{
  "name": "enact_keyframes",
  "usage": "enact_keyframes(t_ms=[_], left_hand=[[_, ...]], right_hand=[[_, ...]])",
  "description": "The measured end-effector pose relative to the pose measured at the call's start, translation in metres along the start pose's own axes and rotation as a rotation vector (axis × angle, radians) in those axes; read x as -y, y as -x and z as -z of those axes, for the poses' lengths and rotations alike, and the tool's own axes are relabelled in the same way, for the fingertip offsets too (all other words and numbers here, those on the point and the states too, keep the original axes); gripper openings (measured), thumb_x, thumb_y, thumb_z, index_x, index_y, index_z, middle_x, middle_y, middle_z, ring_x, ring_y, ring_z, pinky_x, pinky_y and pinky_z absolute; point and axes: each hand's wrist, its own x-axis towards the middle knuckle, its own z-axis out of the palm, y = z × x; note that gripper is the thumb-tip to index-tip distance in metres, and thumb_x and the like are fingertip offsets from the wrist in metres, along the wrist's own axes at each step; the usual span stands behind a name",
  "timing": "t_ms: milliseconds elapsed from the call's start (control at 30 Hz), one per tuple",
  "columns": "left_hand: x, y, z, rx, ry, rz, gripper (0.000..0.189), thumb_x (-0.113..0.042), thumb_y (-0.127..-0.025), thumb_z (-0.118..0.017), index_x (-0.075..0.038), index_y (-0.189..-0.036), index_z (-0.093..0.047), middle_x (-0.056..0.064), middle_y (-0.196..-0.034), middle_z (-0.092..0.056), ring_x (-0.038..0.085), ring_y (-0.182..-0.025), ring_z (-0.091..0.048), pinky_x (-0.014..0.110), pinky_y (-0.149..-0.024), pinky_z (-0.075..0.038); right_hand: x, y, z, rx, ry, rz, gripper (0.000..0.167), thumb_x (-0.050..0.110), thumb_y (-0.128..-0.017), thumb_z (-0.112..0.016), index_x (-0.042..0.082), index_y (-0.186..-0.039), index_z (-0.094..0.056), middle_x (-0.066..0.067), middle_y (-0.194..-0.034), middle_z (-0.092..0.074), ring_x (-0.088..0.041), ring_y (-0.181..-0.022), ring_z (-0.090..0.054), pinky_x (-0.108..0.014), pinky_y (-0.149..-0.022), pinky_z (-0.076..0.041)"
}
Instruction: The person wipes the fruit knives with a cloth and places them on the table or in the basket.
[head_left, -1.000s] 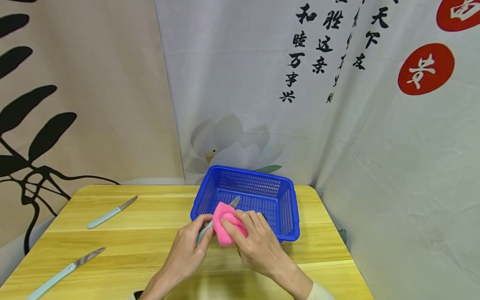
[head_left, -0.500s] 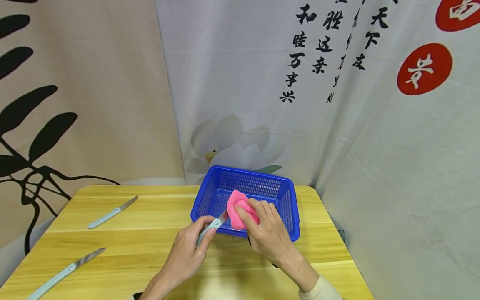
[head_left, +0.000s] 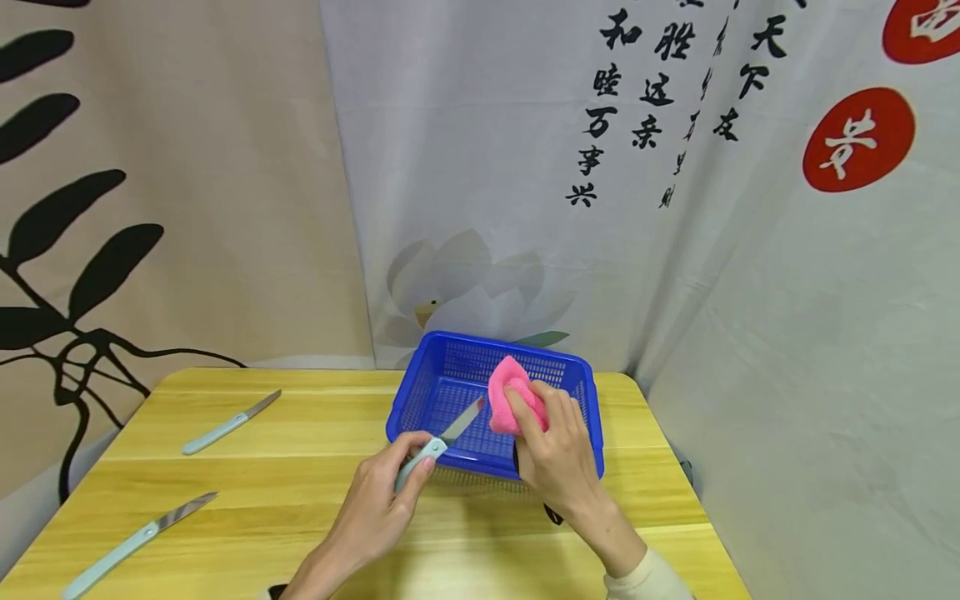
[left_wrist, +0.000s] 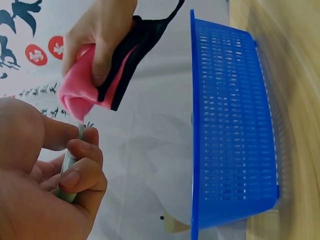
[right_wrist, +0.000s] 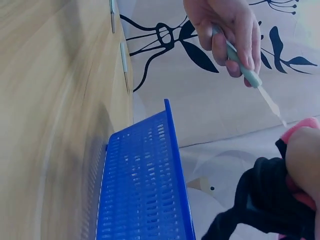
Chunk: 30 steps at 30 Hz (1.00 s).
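My left hand [head_left: 382, 492] grips the pale green handle of a knife [head_left: 459, 423], its blade pointing up and to the right over the near side of a blue plastic basket [head_left: 495, 463]. In my right hand [head_left: 558, 454] is a bunched pink cloth [head_left: 504, 400] with black edging, pinched between thumb and fingers just beyond the blade tip. The left wrist view shows the cloth [left_wrist: 80, 92] above the left hand [left_wrist: 75, 165], its black trim hanging toward the basket. From the right wrist, the bare blade [right_wrist: 270, 104] points at the cloth's edge.
Two more knives with pale green handles lie on the wooden table at the left, one farther back [head_left: 228, 425] and one near the front [head_left: 142, 537]. Behind the table [head_left: 315, 467] hangs a printed fabric backdrop [head_left: 480, 167].
My right hand has drawn the cloth along the blade, up and to the right, off its tip, so the blade now shows. The left hand stays nearly in place with the knife.
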Motion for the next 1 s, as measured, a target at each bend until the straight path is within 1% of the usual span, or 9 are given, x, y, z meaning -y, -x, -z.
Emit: enact_keyframes(t_ms=[67,167,333,467,600,733,900,1000], left_hand=[[0.0,-0.001,0.0,-0.009,0.0,0.004,0.017,-0.005,-0.111,-0.068,-0.009,-0.127,-0.073,-0.012,-0.085,-0.06,-0.003,-0.069,-0.049,0.022,-0.059,-0.049],[0.0,-0.003,0.0,-0.025,-0.014,0.012,0.018,-0.004,-0.11,-0.069,-0.009,-0.126,-0.073,-0.011,-0.085,-0.06,-0.002,-0.069,-0.05,0.022,-0.06,-0.048],[-0.001,-0.003,-0.002,-0.043,-0.029,-0.008,0.02,0.0,-0.108,-0.07,-0.01,-0.125,-0.075,-0.008,-0.088,-0.067,-0.002,-0.076,-0.057,0.023,-0.066,-0.054],[-0.002,-0.004,-0.003,-0.056,-0.049,-0.031,0.026,0.005,-0.104,-0.07,-0.008,-0.126,-0.075,-0.005,-0.094,-0.074,-0.001,-0.081,-0.061,0.023,-0.07,-0.057],[-0.002,-0.003,-0.004,-0.07,-0.071,-0.045,0.028,0.007,-0.103,-0.07,-0.007,-0.126,-0.076,-0.003,-0.097,-0.076,-0.001,-0.083,-0.062,0.023,-0.072,-0.058],[-0.003,-0.002,-0.003,-0.067,-0.068,-0.043,0.028,0.007,-0.103,-0.07,-0.007,-0.127,-0.076,-0.003,-0.097,-0.076,-0.001,-0.083,-0.061,0.023,-0.072,-0.057],[-0.003,-0.001,-0.003,-0.052,-0.056,-0.053,0.023,0.002,-0.107,-0.069,-0.009,-0.127,-0.075,-0.004,-0.097,-0.075,-0.001,-0.084,-0.063,0.024,-0.072,-0.058],[-0.004,-0.001,-0.003,-0.047,-0.045,-0.049,0.019,-0.001,-0.109,-0.069,-0.009,-0.126,-0.075,-0.002,-0.095,-0.074,-0.002,-0.083,-0.062,0.023,-0.071,-0.057]], right_hand=[[0.004,0.0,0.0,-0.038,-0.015,0.012,0.038,0.005,-0.102,-0.052,0.004,-0.135,-0.073,-0.024,-0.12,-0.068,-0.034,-0.095,-0.063,-0.041,-0.07,-0.053],[0.014,-0.001,0.0,-0.051,-0.05,0.07,0.036,0.007,-0.106,-0.052,0.005,-0.135,-0.074,-0.022,-0.121,-0.068,-0.032,-0.095,-0.063,-0.039,-0.071,-0.052],[0.034,0.0,-0.002,0.003,-0.086,0.189,0.037,0.008,-0.107,-0.051,0.011,-0.137,-0.074,-0.016,-0.127,-0.07,-0.029,-0.1,-0.065,-0.037,-0.079,-0.055],[0.047,0.001,-0.003,0.052,-0.085,0.243,0.038,0.01,-0.11,-0.05,0.016,-0.139,-0.074,-0.013,-0.128,-0.071,-0.026,-0.105,-0.066,-0.035,-0.083,-0.057],[0.051,0.002,-0.002,0.081,-0.075,0.251,0.037,0.014,-0.113,-0.05,0.018,-0.141,-0.074,-0.012,-0.13,-0.072,-0.025,-0.105,-0.066,-0.035,-0.084,-0.056],[0.051,0.002,-0.001,0.098,-0.056,0.24,0.037,0.015,-0.113,-0.049,0.019,-0.14,-0.074,-0.012,-0.131,-0.072,-0.025,-0.105,-0.065,-0.035,-0.084,-0.056],[0.045,0.003,0.0,0.101,-0.021,0.221,0.038,0.012,-0.11,-0.05,0.018,-0.137,-0.075,-0.012,-0.131,-0.071,-0.026,-0.104,-0.065,-0.036,-0.083,-0.054],[0.04,0.003,0.0,0.099,-0.013,0.202,0.039,0.009,-0.106,-0.051,0.018,-0.135,-0.075,-0.012,-0.131,-0.07,-0.026,-0.104,-0.064,-0.036,-0.083,-0.054]])
